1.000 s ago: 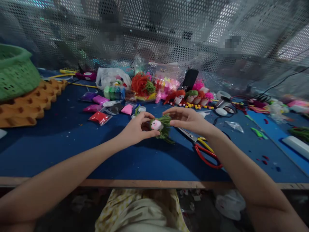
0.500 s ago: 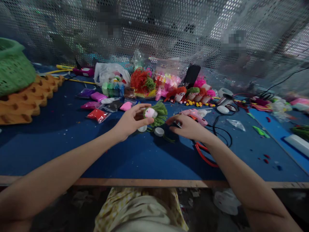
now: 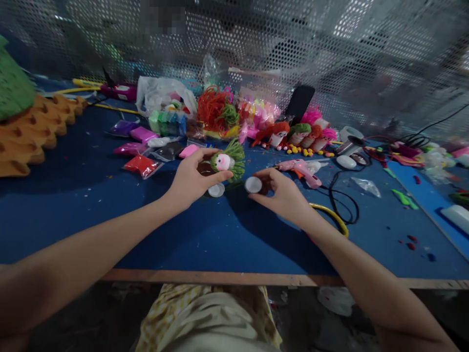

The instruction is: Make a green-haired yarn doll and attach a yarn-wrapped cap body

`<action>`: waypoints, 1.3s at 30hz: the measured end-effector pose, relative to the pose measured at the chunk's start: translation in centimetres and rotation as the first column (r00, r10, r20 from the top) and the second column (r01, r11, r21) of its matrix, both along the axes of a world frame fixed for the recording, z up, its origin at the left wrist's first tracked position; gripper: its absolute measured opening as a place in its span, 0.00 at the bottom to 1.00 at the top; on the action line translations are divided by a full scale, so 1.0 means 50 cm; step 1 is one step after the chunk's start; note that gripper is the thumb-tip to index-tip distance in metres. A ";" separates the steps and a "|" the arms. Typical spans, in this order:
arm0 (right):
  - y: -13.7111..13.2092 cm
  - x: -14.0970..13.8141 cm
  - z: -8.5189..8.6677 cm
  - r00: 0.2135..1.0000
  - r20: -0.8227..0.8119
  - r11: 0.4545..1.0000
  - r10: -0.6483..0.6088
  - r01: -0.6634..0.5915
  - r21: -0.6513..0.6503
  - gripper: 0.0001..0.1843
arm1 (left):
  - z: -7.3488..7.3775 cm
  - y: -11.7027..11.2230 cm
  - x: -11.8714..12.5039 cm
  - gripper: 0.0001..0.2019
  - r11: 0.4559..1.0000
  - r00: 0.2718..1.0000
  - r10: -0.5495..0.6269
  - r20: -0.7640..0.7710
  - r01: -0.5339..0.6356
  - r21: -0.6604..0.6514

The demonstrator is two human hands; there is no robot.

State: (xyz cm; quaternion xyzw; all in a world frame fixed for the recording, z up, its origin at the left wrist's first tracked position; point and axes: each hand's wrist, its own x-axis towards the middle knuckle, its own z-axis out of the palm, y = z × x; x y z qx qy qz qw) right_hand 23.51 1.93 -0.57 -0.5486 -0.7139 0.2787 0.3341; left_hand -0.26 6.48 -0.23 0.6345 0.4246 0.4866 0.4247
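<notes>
My left hand [image 3: 192, 177] is closed on a small doll head [image 3: 227, 162] with green yarn hair and a pale pink face, held just above the blue table [image 3: 110, 215]. My right hand [image 3: 280, 193] pinches a small round white container [image 3: 253, 184] between thumb and fingers, close to the doll. A second white round lid or cup [image 3: 216, 190] lies on the table under the left thumb.
A pink glue gun [image 3: 300, 168] with a black cord lies right of my hands. Finished yarn-haired dolls [image 3: 296, 134], yarn bundles [image 3: 216, 112], small clay packets [image 3: 141, 165], an orange foam block [image 3: 29, 134] and a perforated metal screen [image 3: 330, 58] fill the back. Yellow scissor handle [image 3: 330, 215] lies by my right wrist.
My right hand left the doll's hair, reached down to the table and picked up the white container. The left hand kept the doll and lifted it slightly.
</notes>
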 end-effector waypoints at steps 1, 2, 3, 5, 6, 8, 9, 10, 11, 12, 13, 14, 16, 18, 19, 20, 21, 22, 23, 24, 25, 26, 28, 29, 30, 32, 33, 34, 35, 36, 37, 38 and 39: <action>0.000 0.003 0.002 0.999 -0.052 1.000 0.004 -0.004 -0.006 0.22 | 0.000 -0.002 0.002 0.31 1.000 1.000 0.006 0.003 -0.006 -0.006; 0.001 0.005 0.005 0.996 -0.088 1.000 0.011 -0.012 -0.010 0.23 | 0.000 -0.004 0.004 0.31 1.000 1.000 0.011 0.003 -0.011 -0.012; 0.001 0.007 0.008 0.995 -0.098 1.000 0.019 -0.020 -0.009 0.23 | 0.000 -0.005 0.005 0.31 1.000 1.000 0.014 0.001 -0.014 -0.013; 0.001 0.011 0.012 0.999 -0.051 1.000 0.013 -0.013 0.015 0.22 | -0.002 -0.006 0.006 0.30 0.999 0.999 0.032 0.005 -0.032 0.007; 0.001 0.013 0.012 1.000 0.012 0.999 0.004 -0.005 0.046 0.21 | -0.003 -0.005 0.006 0.29 0.998 0.998 0.055 0.010 -0.055 0.029; 0.001 0.018 0.009 0.980 0.191 0.988 -0.050 0.021 0.150 0.20 | -0.006 -0.001 0.004 0.28 0.991 0.994 0.107 0.034 -0.109 0.076; 0.000 0.018 0.007 0.956 0.278 0.977 -0.098 0.039 0.211 0.21 | -0.008 0.002 0.004 0.27 0.987 0.990 0.128 0.052 -0.132 0.094; -0.001 0.016 0.005 0.927 0.347 0.962 -0.145 0.051 0.267 0.22 | -0.009 0.004 0.004 0.27 0.983 0.987 0.143 0.071 -0.150 0.103; -0.001 0.010 0.004 0.901 0.396 0.950 -0.175 0.049 0.308 0.23 | -0.010 0.006 0.004 0.27 0.982 0.985 0.148 0.089 -0.157 0.104; -0.001 0.000 0.005 0.886 0.429 0.944 -0.175 0.027 0.330 0.23 | -0.010 0.007 0.004 0.26 0.982 0.983 0.147 0.108 -0.158 0.101; -0.001 -0.014 0.007 0.881 0.452 0.944 -0.141 -0.018 0.328 0.23 | -0.011 0.008 0.005 0.26 0.983 0.981 0.144 0.127 -0.157 0.099; 0.001 -0.032 0.010 0.878 0.474 0.948 -0.069 -0.090 0.306 0.21 | -0.011 0.008 0.006 0.26 0.982 0.979 0.145 0.142 -0.160 0.102; 0.007 -0.075 0.016 0.851 0.517 0.948 0.088 -0.231 0.218 0.25 | -0.011 0.009 0.007 0.26 0.977 0.975 0.152 0.159 -0.173 0.124; 0.018 -0.118 0.018 0.808 0.573 0.949 0.137 -0.273 0.159 0.32 | -0.013 0.009 0.007 0.26 0.969 0.972 0.167 0.164 -0.192 0.153; 0.023 -0.136 0.018 0.794 0.594 0.951 0.128 -0.268 0.153 0.31 | -0.015 0.010 0.006 0.26 0.967 0.971 0.172 0.164 -0.198 0.160; 0.027 -0.149 0.018 0.782 0.608 0.950 0.133 -0.276 0.147 0.27 | -0.017 0.010 0.005 0.26 0.967 0.971 0.174 0.166 -0.200 0.159; 0.029 -0.158 0.019 0.778 0.613 0.949 0.139 -0.282 0.143 0.22 | -0.018 0.011 0.004 0.26 0.969 0.972 0.169 0.166 -0.194 0.152; 0.028 -0.160 0.021 0.774 0.612 0.944 0.162 -0.302 0.132 0.16 | -0.020 0.011 0.003 0.27 0.973 0.974 0.158 0.163 -0.182 0.139; 0.023 -0.158 0.026 0.774 0.601 0.935 0.200 -0.333 0.118 0.11 | -0.022 0.011 0.002 0.28 0.978 0.977 0.144 0.159 -0.165 0.128; 0.016 -0.150 0.032 0.781 0.577 0.926 0.237 -0.361 0.109 0.08 | -0.023 0.010 0.002 0.28 0.981 0.980 0.127 0.152 -0.146 0.124; 0.006 -0.138 0.041 0.791 0.542 0.911 0.284 -0.398 0.104 0.05 | -0.023 0.008 0.002 0.29 0.984 0.984 0.109 0.144 -0.128 0.127; -0.005 -0.123 0.051 0.818 0.482 0.899 0.315 -0.420 0.124 0.05 | -0.023 0.006 0.002 0.30 0.984 0.987 0.091 0.134 -0.109 0.137; -0.025 -0.089 0.068 0.897 0.278 0.892 0.343 -0.404 0.203 0.12 | -0.022 0.001 0.005 0.31 0.983 0.992 0.062 0.112 -0.080 0.167; -0.032 -0.072 0.074 0.929 0.177 0.897 0.325 -0.362 0.255 0.16 | -0.021 -0.003 0.008 0.31 0.983 0.994 0.045 0.098 -0.062 0.174; -0.037 -0.057 0.076 0.960 0.075 0.901 0.271 -0.280 0.331 0.18 | -0.020 -0.007 0.011 0.30 0.984 0.996 0.026 0.081 -0.040 0.173; -0.039 -0.034 0.070 0.980 -0.100 0.903 0.172 -0.117 0.414 0.21 | -0.017 -0.019 0.017 0.28 0.986 0.999 -0.024 0.041 0.017 0.165; -0.038 -0.027 0.062 0.978 -0.154 0.900 0.144 -0.065 0.432 0.22 | -0.016 -0.025 0.019 0.28 0.985 0.999 -0.049 0.019 0.045 0.167; -0.036 -0.022 0.054 0.974 -0.183 0.898 0.135 -0.042 0.438 0.23 | -0.014 -0.032 0.021 0.28 0.982 0.998 -0.066 -0.003 0.065 0.175; -0.035 -0.020 0.045 0.972 -0.194 0.897 0.135 -0.037 0.440 0.23 | -0.012 -0.040 0.023 0.28 0.979 0.997 -0.077 -0.033 0.081 0.188; -0.035 -0.019 0.037 0.972 -0.192 0.895 0.137 -0.039 0.444 0.23 | -0.010 -0.047 0.024 0.27 0.974 0.995 -0.077 -0.065 0.089 0.207; -0.036 -0.018 0.031 0.974 -0.185 0.894 0.132 -0.037 0.446 0.23 | -0.007 -0.053 0.023 0.27 0.971 0.993 -0.063 -0.096 0.084 0.226; -0.037 -0.018 0.026 0.977 -0.178 0.893 0.119 -0.027 0.450 0.23 | -0.004 -0.059 0.022 0.27 0.965 0.991 -0.041 -0.126 0.072 0.251; -0.039 -0.019 0.024 0.980 -0.168 0.890 0.105 -0.017 0.456 0.23 | -0.002 -0.064 0.021 0.26 0.958 0.987 -0.031 -0.157 0.075 0.278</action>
